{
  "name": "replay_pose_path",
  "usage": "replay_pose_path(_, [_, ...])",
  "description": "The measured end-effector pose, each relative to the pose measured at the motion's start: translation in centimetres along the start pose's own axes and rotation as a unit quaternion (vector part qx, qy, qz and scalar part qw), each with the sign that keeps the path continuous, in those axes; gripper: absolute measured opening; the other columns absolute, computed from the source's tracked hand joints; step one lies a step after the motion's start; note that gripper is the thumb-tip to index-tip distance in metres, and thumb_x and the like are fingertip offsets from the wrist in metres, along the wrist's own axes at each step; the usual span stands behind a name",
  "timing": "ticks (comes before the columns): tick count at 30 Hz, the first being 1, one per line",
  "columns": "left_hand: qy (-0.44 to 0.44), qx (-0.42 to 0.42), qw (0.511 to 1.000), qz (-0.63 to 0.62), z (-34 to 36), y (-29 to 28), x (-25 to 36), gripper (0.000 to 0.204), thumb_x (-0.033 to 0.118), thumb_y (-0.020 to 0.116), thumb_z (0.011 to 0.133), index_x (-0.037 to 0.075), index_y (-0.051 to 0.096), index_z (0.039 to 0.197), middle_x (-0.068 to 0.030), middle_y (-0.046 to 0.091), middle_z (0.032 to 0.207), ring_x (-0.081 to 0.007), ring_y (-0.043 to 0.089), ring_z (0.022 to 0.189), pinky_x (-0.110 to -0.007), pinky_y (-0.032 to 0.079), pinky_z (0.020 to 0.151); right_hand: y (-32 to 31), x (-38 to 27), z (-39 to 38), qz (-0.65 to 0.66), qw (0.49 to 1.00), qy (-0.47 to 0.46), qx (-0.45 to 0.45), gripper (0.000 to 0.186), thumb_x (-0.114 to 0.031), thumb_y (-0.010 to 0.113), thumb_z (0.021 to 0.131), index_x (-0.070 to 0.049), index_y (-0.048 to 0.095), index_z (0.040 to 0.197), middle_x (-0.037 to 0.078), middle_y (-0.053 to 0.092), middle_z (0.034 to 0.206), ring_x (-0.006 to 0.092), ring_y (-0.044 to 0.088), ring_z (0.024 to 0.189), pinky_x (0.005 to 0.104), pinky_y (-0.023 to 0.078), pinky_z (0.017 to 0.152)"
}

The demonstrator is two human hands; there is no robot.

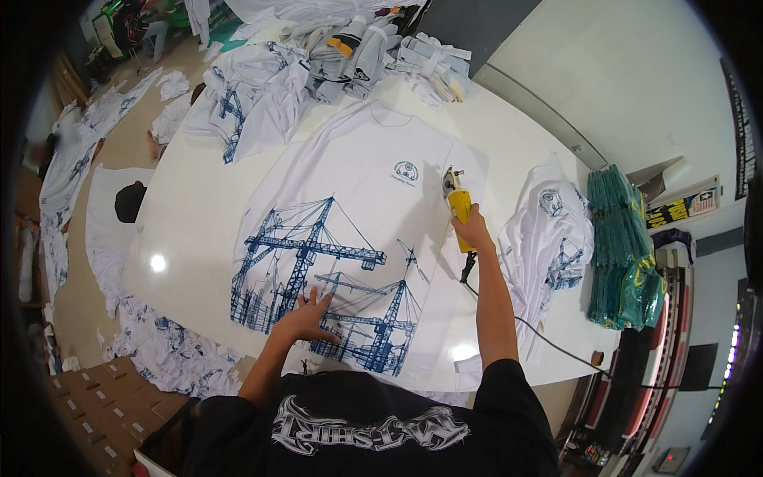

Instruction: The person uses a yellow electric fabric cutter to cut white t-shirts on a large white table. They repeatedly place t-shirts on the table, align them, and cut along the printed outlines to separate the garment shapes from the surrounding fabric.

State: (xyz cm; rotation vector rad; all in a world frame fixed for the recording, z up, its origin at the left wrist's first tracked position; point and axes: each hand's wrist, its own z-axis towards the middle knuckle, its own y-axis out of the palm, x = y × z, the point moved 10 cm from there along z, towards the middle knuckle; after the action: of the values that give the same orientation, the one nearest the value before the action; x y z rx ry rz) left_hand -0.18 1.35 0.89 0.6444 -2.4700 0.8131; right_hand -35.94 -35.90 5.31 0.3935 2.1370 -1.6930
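A white shirt panel (373,207) with blue crane line drawings and a small blue chest emblem lies flat on the white table (183,230). My left hand (310,318) rests on the printed lower part, fingers spread. My right hand (473,226) grips a yellow electric cutting tool (458,203) at the panel's right edge, below the shoulder. The tool's black cord (535,334) runs off to the right over the table.
Printed fabric (262,87) and grey rolled bundles (354,60) lie at the table's back. Crumpled printed fabric (540,238) and stacked green bagged items (616,246) lie on the right. On the floor at left are fabric pieces, a dark-capped person (129,203) and cardboard boxes (103,405).
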Motion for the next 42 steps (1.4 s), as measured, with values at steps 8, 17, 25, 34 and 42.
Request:
replay_pose_path(8, [0.047,-0.067,0.997,-0.017,0.5,-0.9,-0.6,0.142,0.07,0.09,0.064,0.008,0.014,0.168,-0.0362,0.003,0.169,-0.0619,0.01,0.152,-0.058,0.026,0.124,1.1,-1.6,3.2,0.009,0.996,0.082,0.032,0.078,-0.041,0.075,0.085,0.011,0.039,0.13,0.037,0.067,0.115,0.0481,0.071,0.104,0.049,0.059,0.087])
replay_pose_path(17, [0.083,-0.108,0.99,-0.038,0.1,-1.6,-1.1,0.139,0.068,0.09,0.065,0.009,0.015,0.168,-0.0343,0.001,0.17,-0.0599,0.012,0.153,-0.058,0.028,0.123,1.0,-1.9,8.7,0.009,0.985,0.159,0.065,0.086,-0.04,0.076,0.083,0.015,0.037,0.137,0.035,0.066,0.122,0.0432,0.072,0.107,0.0468,0.06,0.087])
replay_pose_path(25, [0.082,-0.134,0.987,-0.039,0.2,-2.7,-1.0,0.135,0.065,0.088,0.07,0.01,0.013,0.168,-0.0338,0.005,0.17,-0.0579,0.021,0.152,-0.054,0.032,0.123,0.3,-1.8,14.0,0.018,0.976,0.194,0.093,0.087,-0.038,0.078,0.082,0.016,0.038,0.138,0.032,0.065,0.125,0.0398,0.072,0.107,0.0447,0.061,0.086])
replay_pose_path(34, [0.005,-0.045,0.999,-0.007,2.6,-6.9,0.6,0.099,0.054,0.082,0.081,-0.006,0.043,0.15,-0.0266,0.067,0.126,-0.0416,0.064,0.121,-0.052,0.051,0.099,-0.5,-1.4,21.8,0.033,0.974,0.192,0.115,0.088,-0.038,0.08,0.081,0.017,0.041,0.138,0.031,0.066,0.125,0.0392,0.072,0.107,0.045,0.061,0.087])
replay_pose_path(42, [0.107,0.299,0.942,0.11,10.2,-7.2,7.8,0.12,0.071,0.081,0.07,0.018,0.03,0.165,-0.0193,0.012,0.174,-0.0442,0.006,0.16,-0.085,0.003,0.112,-2.2,5.3,18.0,0.13,0.957,0.157,0.207,0.07,-0.038,0.077,0.085,0.012,0.049,0.125,0.027,0.069,0.114,0.0352,0.072,0.098,0.0441,0.06,0.08])
